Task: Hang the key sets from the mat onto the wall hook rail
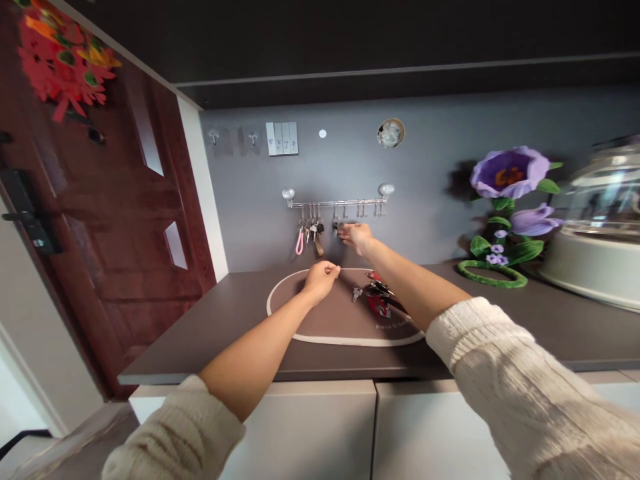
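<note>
My right hand (pixel 357 237) reaches up to the hook rail (pixel 340 203) on the grey wall, its fingers pinched at a small dark key (pixel 335 227) hanging below a hook. Lower and to the left, my left hand (pixel 321 279) hovers over the brown mat (pixel 305 319) with thumb and fingers pressed together; whatever is in them, if anything, is hidden. Left of the right hand hang several keys (pixel 314 230) and a pink strap (pixel 299 241). On the mat, partly behind my right forearm, lies a pile of keys with red pieces (pixel 379 297), beside a small silver key (pixel 357 293).
A purple flower decoration (pixel 510 177) and a clear-domed appliance (pixel 600 233) stand on the counter (pixel 200 333) at right. An upper cabinet (pixel 350 47) overhangs it. A dark red door (pixel 110 233) is at left. Labelled switches (pixel 283 139) are on the wall.
</note>
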`<action>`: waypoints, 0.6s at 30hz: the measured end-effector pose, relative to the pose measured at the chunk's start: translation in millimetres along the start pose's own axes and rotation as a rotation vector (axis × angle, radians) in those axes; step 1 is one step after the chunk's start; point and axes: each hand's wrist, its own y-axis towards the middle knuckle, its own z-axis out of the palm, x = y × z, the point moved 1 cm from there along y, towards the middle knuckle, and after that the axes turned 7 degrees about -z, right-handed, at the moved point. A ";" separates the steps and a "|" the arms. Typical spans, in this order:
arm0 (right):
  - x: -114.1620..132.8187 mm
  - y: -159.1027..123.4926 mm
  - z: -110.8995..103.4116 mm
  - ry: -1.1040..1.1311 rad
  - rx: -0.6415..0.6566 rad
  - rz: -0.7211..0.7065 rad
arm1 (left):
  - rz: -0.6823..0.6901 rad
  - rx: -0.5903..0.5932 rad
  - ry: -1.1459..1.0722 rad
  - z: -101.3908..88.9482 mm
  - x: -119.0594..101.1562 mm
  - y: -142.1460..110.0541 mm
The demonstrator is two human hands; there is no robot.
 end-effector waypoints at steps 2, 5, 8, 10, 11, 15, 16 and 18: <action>2.5 -7.6 -5.6 0.016 0.029 0.012 | 0.000 0.041 -0.004 -0.2 -0.1 -1.8; 5.7 -22.1 -17.5 0.039 0.101 0.009 | 0.014 0.101 0.021 -2.0 -2.3 -5.4; 6.8 -37.5 -33.0 0.012 0.153 -0.036 | 0.055 0.162 0.101 -3.3 -6.3 -9.1; 6.0 -47.1 -44.0 -0.017 0.175 -0.073 | 0.061 0.203 0.179 -2.6 -8.7 -10.2; 5.0 -51.5 -49.3 -0.037 0.185 -0.093 | 0.058 0.221 0.226 -1.7 -9.5 -10.1; -4.1 -64.0 -67.3 -0.154 0.201 -0.194 | 0.097 0.273 0.436 4.9 -12.4 -3.1; -8.0 -65.0 -70.8 -0.181 0.196 -0.213 | 0.102 0.289 0.471 6.9 -13.3 0.1; -17.0 -64.1 -76.6 -0.219 0.186 -0.227 | 0.103 0.332 0.523 11.1 -15.3 7.0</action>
